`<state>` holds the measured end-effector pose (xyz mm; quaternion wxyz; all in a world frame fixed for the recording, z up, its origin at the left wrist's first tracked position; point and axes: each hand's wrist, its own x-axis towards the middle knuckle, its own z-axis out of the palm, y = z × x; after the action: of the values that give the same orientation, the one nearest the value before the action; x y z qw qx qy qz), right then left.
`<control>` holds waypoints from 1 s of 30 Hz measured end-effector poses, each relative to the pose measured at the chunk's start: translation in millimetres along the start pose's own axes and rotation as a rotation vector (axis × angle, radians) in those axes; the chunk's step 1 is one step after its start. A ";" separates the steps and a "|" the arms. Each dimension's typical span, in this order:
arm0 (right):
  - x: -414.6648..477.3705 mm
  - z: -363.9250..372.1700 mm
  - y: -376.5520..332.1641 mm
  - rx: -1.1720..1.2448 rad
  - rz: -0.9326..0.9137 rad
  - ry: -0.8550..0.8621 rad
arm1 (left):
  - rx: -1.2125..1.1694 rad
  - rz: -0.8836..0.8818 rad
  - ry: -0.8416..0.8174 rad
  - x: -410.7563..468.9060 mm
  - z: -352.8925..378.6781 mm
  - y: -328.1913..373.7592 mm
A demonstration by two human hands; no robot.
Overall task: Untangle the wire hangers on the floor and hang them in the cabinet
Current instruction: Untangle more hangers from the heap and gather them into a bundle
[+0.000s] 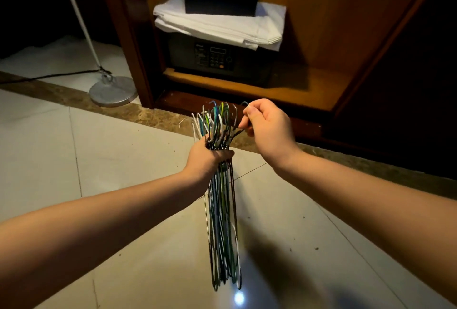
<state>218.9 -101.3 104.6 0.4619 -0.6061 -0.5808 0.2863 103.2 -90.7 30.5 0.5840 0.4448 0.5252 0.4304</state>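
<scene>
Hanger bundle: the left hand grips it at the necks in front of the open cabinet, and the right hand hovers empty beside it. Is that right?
Not quite. In the head view the right hand is not empty: it pinches a single hanger by its twisted neck at the edge of the hanger bundle. The rest holds: the left hand grips the bundle at the necks in front of the open cabinet.
</scene>
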 end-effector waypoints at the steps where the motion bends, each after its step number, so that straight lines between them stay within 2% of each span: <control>1: -0.9 -6.0 -0.5 0.006 -0.002 0.009 | 0.023 0.010 -0.007 -0.3 5.8 4.4; 6: -0.7 -34.2 -13.8 0.036 -0.042 0.064 | 0.028 -0.015 -0.023 -12.7 32.7 34.9; 9: 8.2 -56.0 -27.0 0.008 -0.015 0.084 | -0.082 -0.015 -0.012 -22.5 49.4 64.0; 11: 8.0 -72.6 -37.4 0.007 0.106 -0.082 | -0.168 -0.009 0.008 -30.5 55.4 82.9; 13: -4.3 -85.9 -40.2 -0.079 0.207 -0.385 | -0.237 -0.020 0.019 -39.0 57.5 97.5; 16: -22.5 -92.7 -44.8 -0.161 0.219 -0.712 | -0.313 -0.049 0.060 -42.3 56.7 113.0; 18: -19.1 -86.0 -50.7 -0.132 0.188 -0.799 | -0.311 -0.073 0.129 -34.2 55.5 116.9; 22: 32.5 -60.0 -39.3 -0.159 0.105 -0.690 | -0.408 -0.113 0.176 6.0 51.5 119.7; 27: 69.6 -30.4 -25.3 -0.660 -0.004 -0.599 | -0.450 -0.072 0.307 70.1 51.0 103.6; 30: 88.7 -27.6 -25.4 -0.822 0.002 -0.560 | -0.464 -0.075 0.272 87.0 59.9 117.6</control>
<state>246.4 -24.2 155.4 0.0106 -0.6384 -0.7468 0.1861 165.5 17.1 127.9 0.6100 0.2176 0.5023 0.5729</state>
